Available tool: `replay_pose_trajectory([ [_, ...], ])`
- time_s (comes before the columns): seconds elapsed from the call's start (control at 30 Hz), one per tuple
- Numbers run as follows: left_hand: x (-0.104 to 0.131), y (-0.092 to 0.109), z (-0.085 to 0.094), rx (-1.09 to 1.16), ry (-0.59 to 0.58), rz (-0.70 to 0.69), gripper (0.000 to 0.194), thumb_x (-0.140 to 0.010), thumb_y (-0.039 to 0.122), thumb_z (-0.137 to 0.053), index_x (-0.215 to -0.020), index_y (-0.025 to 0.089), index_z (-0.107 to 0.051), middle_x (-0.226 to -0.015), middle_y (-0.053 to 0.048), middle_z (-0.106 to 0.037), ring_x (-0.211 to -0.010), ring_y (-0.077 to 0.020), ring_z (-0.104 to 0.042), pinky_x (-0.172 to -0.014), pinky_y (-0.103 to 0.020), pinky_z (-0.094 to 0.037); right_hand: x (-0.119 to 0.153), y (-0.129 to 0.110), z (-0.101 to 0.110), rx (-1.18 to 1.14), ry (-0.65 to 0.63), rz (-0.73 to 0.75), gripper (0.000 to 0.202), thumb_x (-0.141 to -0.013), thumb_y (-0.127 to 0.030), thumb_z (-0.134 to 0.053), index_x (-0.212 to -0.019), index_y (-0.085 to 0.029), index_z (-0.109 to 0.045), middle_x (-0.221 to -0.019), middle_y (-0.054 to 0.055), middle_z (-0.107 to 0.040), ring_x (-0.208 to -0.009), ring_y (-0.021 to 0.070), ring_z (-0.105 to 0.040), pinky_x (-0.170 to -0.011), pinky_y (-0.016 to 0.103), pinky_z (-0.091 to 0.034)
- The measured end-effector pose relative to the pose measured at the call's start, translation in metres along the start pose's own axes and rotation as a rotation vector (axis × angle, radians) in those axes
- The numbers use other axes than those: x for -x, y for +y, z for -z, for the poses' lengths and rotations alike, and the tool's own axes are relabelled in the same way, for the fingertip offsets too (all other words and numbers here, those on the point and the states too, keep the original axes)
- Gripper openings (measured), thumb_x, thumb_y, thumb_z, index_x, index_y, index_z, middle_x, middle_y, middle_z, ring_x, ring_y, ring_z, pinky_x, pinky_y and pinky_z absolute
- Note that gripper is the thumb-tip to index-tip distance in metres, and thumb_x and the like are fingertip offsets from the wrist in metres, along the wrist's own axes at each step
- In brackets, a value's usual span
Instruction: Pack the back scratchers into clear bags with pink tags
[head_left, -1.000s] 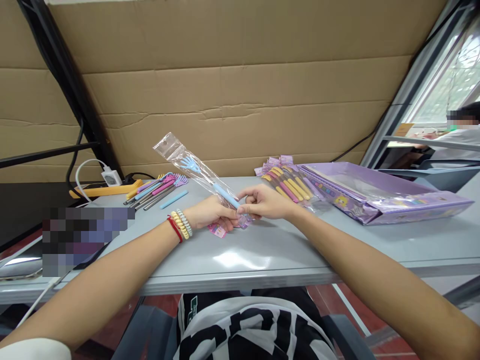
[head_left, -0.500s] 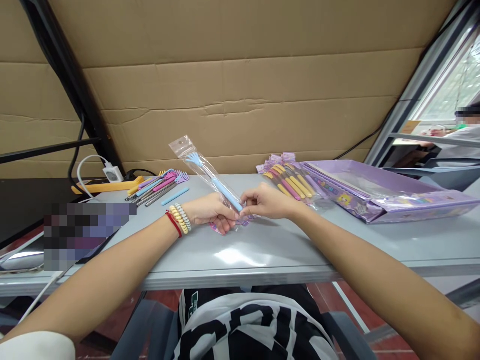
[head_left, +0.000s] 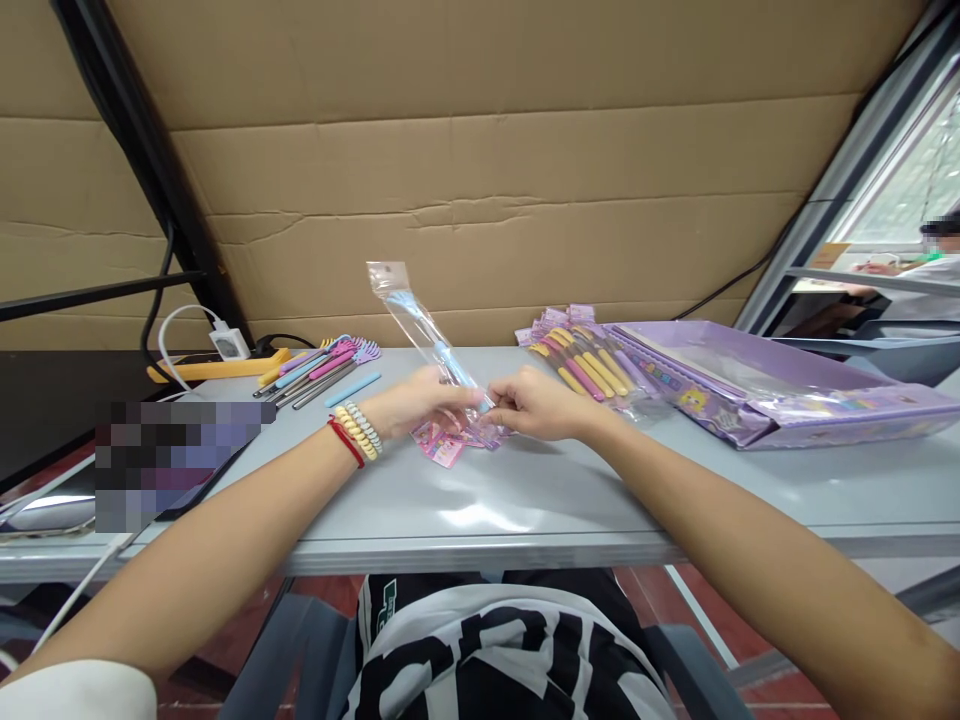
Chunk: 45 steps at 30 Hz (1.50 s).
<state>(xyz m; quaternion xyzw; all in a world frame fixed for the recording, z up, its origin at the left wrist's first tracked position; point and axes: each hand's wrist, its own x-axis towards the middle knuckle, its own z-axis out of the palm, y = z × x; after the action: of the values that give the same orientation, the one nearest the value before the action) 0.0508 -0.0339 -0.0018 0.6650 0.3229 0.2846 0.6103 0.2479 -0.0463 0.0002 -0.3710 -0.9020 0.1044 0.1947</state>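
Note:
A light blue back scratcher (head_left: pixel 452 364) lies inside a clear plastic bag (head_left: pixel 388 276) that slants up and away over the table. My left hand (head_left: pixel 424 402) is closed around the lower part of the bag, thumb on top. With pinched fingers, my right hand (head_left: pixel 534 404) grips the bag's lower end beside the handle tip. Pink printed cards (head_left: pixel 441 447) lie on the table under my hands, partly covered. Left of them is a loose blue stick-like handle (head_left: pixel 352 390), near a pile of unbagged back scratchers (head_left: pixel 322 370) in several colours.
Bagged yellow, pink and purple back scratchers (head_left: pixel 581 362) lie right of my hands, against a purple display box (head_left: pixel 772 400). A white charger (head_left: pixel 227 342) with cables and a blurred-out object (head_left: pixel 180 465) are at left. Cardboard (head_left: pixel 480 170) walls the back. Another person sits far right.
The bag has turned steeper, and its top has shifted right. My left hand has changed its hold, its thumb now over the bag, exposing more of the pink cards.

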Motion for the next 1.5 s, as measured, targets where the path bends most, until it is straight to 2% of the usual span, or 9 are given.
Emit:
replay_pose_trajectory([
  [0.13, -0.003, 0.001, -0.001, 0.126, 0.193, -0.090, 0.024, -0.074, 0.034, -0.069, -0.072, 0.012, -0.059, -0.066, -0.003, -0.061, -0.060, -0.0129, -0.059, -0.055, -0.027, -0.052, 0.000, -0.001, 0.000, 0.024, -0.007, -0.008, 0.030, -0.079, -0.027, -0.057, -0.055, -0.017, -0.043, -0.044, -0.007, -0.039, -0.044, 0.0058, -0.028, -0.050, 0.023, -0.024],
  [0.27, -0.006, -0.003, -0.005, 0.107, 0.257, -0.096, 0.013, -0.073, 0.019, -0.068, -0.077, 0.012, -0.058, -0.066, -0.003, -0.061, -0.059, -0.0137, -0.060, -0.056, -0.028, -0.051, 0.001, -0.003, -0.001, 0.027, 0.019, 0.011, 0.026, -0.076, -0.025, -0.058, -0.056, -0.017, -0.044, -0.046, -0.006, -0.044, -0.045, 0.0059, -0.035, -0.051, 0.023, -0.028],
  [0.4, -0.007, -0.004, -0.004, 0.140, 0.282, -0.148, 0.011, -0.070, 0.015, -0.066, -0.073, 0.013, -0.056, -0.062, -0.001, -0.058, -0.053, -0.0118, -0.057, -0.053, -0.027, -0.049, 0.004, 0.001, 0.000, -0.044, 0.025, 0.044, 0.021, -0.077, -0.036, -0.061, -0.076, -0.016, -0.052, -0.057, -0.003, -0.056, -0.051, 0.0088, -0.047, -0.053, 0.022, -0.033],
  [0.6, -0.006, 0.000, 0.007, 0.133, 0.341, -0.212, 0.016, -0.067, 0.014, -0.069, -0.075, 0.012, -0.056, -0.066, -0.002, -0.062, -0.058, -0.0135, -0.060, -0.059, -0.030, -0.052, 0.006, 0.008, 0.002, 0.013, 0.151, 0.134, 0.076, -0.055, -0.046, -0.082, -0.117, -0.020, -0.045, -0.098, 0.006, -0.059, -0.072, 0.0140, -0.053, -0.062, 0.026, -0.042],
  [0.7, -0.005, 0.001, 0.010, 0.151, 0.342, -0.223, 0.017, -0.067, 0.015, -0.070, -0.075, 0.012, -0.055, -0.067, -0.002, -0.063, -0.060, -0.0136, -0.061, -0.060, -0.030, -0.052, 0.005, 0.010, -0.001, 0.181, 0.197, 0.243, 0.057, -0.062, -0.034, -0.079, -0.111, -0.021, -0.053, -0.110, 0.008, -0.053, -0.085, 0.0171, -0.052, -0.071, 0.029, -0.043],
  [0.83, -0.005, 0.001, 0.013, 0.147, 0.330, -0.244, 0.021, -0.067, 0.018, -0.071, -0.079, 0.012, -0.055, -0.072, -0.003, -0.064, -0.063, -0.0136, -0.061, -0.063, -0.030, -0.052, 0.003, 0.011, -0.004, 0.260, 0.243, 0.347, 0.005, -0.079, -0.020, -0.062, -0.085, -0.020, -0.063, -0.106, 0.007, -0.051, -0.083, 0.0150, -0.051, -0.071, 0.029, -0.042],
  [1.07, -0.004, -0.003, 0.008, -0.075, 0.258, -0.257, 0.036, -0.067, 0.023, -0.073, -0.098, 0.014, -0.057, -0.083, -0.002, -0.064, -0.070, -0.0131, -0.061, -0.065, -0.029, -0.050, 0.002, 0.007, -0.002, -0.024, 0.188, 0.344, 0.010, -0.084, -0.022, -0.058, -0.077, -0.018, -0.063, -0.095, 0.006, -0.053, -0.081, 0.0137, -0.051, -0.071, 0.028, -0.043],
  [1.3, -0.003, -0.003, 0.001, -0.131, 0.092, -0.297, 0.033, -0.072, 0.028, -0.070, -0.100, 0.015, -0.057, -0.089, -0.004, -0.064, -0.078, -0.0150, -0.062, -0.070, -0.030, -0.051, -0.001, 0.001, -0.006, -0.066, 0.289, 0.172, 0.012, -0.080, -0.023, -0.059, -0.071, -0.016, -0.060, -0.096, 0.008, -0.052, -0.084, 0.0151, -0.053, -0.070, 0.027, -0.043],
  [1.5, -0.001, -0.005, -0.004, -0.099, 0.118, -0.162, 0.054, -0.064, 0.019, -0.077, -0.111, 0.016, -0.052, -0.089, -0.004, -0.063, -0.073, -0.0132, -0.061, -0.066, -0.028, -0.049, -0.003, -0.003, -0.009, -0.190, 0.203, -0.092, 0.014, -0.076, -0.023, -0.059, -0.065, -0.016, -0.055, -0.057, -0.002, -0.056, -0.053, 0.0094, -0.048, -0.054, 0.023, -0.036],
])
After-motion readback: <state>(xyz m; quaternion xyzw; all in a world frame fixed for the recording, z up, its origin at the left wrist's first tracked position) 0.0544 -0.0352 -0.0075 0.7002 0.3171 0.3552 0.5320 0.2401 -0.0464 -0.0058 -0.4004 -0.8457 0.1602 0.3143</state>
